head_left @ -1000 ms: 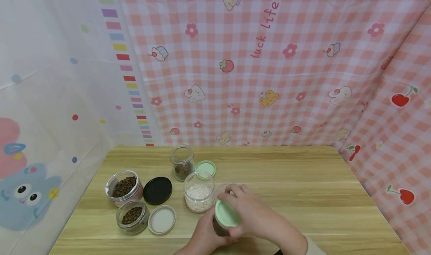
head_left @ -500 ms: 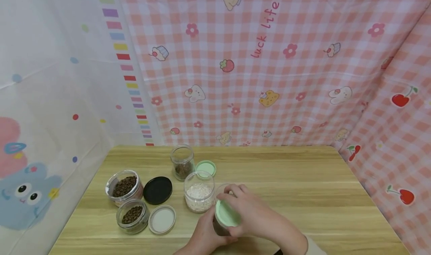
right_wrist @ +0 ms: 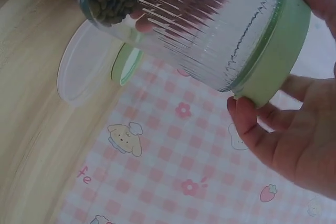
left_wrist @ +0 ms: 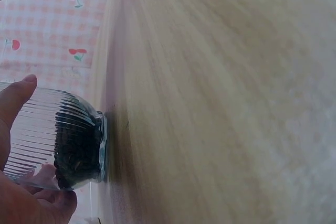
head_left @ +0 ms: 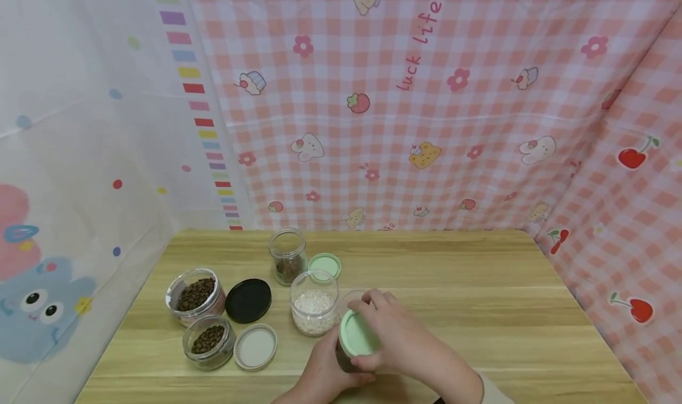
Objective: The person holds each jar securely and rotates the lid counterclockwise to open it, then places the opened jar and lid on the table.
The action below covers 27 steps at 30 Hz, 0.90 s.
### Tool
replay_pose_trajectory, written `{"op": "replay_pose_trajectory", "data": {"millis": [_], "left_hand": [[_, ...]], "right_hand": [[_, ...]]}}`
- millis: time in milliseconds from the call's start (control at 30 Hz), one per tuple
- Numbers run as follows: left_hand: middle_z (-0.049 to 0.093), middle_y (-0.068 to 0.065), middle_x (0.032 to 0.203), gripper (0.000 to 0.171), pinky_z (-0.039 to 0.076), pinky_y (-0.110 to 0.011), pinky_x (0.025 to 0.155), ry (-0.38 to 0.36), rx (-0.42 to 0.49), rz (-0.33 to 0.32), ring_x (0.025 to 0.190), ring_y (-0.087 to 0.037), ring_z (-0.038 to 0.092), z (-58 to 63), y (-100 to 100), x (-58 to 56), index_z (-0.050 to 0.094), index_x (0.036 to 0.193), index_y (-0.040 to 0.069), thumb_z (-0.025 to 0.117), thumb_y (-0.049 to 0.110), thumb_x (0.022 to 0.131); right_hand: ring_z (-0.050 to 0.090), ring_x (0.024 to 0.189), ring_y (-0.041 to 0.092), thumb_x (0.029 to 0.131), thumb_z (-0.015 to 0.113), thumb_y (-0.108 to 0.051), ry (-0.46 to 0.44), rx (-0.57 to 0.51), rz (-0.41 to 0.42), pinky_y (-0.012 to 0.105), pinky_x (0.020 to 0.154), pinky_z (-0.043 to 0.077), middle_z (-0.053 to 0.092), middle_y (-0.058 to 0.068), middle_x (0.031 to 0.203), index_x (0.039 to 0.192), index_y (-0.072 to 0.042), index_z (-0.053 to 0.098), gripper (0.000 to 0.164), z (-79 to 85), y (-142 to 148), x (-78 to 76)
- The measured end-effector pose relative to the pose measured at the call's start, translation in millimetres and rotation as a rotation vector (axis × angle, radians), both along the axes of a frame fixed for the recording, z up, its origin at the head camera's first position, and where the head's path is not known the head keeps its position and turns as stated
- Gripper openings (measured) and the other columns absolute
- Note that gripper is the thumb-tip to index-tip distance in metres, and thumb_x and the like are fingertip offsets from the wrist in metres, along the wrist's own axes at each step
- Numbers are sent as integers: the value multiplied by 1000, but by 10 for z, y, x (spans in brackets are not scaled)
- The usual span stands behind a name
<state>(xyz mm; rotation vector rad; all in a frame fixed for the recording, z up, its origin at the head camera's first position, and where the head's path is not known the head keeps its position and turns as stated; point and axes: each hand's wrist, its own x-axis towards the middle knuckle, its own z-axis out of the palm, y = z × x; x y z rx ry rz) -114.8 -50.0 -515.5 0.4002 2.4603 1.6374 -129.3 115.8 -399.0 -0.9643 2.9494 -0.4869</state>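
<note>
At the table's near middle, my left hand (head_left: 322,365) grips a clear ribbed glass jar (right_wrist: 199,30) round its side. Dark, bean-like pieces (left_wrist: 79,145) fill the bottom of this jar. My right hand (head_left: 399,339) holds the rim of the light green lid (head_left: 358,334) on the jar's mouth, thumb on one side and fingers on the other. The right wrist view shows that lid seated over the glass. The jar stands upright with its base at the tabletop.
Left of my hands stand an uncovered jar of white flakes (head_left: 314,315), two jars of brown beans (head_left: 197,294) and a half-filled glass jar (head_left: 289,268). A black lid (head_left: 248,301), a white lid (head_left: 256,348) and another green lid (head_left: 325,267) lie between them. A clear disc (right_wrist: 86,64) is behind the held jar.
My right fingers have shifted slightly on the green lid, and a little more of its top shows. The left hand and the other jars stay put.
</note>
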Motion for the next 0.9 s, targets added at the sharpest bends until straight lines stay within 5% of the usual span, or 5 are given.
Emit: {"op": "replay_pose_trajectory", "data": {"millis": [233,667,900], "left_hand": [[56,12,124,81,43,-39,99,-10,-34,-8,114,-12,53,12,-20,-9,45,131,30,83,50,63],[57,13,122,83,43,-35,98,42,-3,-13,112,-9,53,-6,-6,-6,44,133,31,83,51,62],[58,10,123,86,42,-34,100,65,38,-13,114,-13,54,16,12,4,45,134,30,88,40,60]], "right_hand": [[44,110,17,54,84,-21,-73,-122,55,37,82,50,47,-3,122,124,-29,54,77,80,32,8],[40,112,11,50,79,-12,-97,-225,115,33,86,49,40,-10,123,121,-30,52,78,33,154,-4],[46,109,17,50,76,-7,-168,-364,71,31,79,49,36,-5,126,125,-27,47,82,69,272,-6]]}}
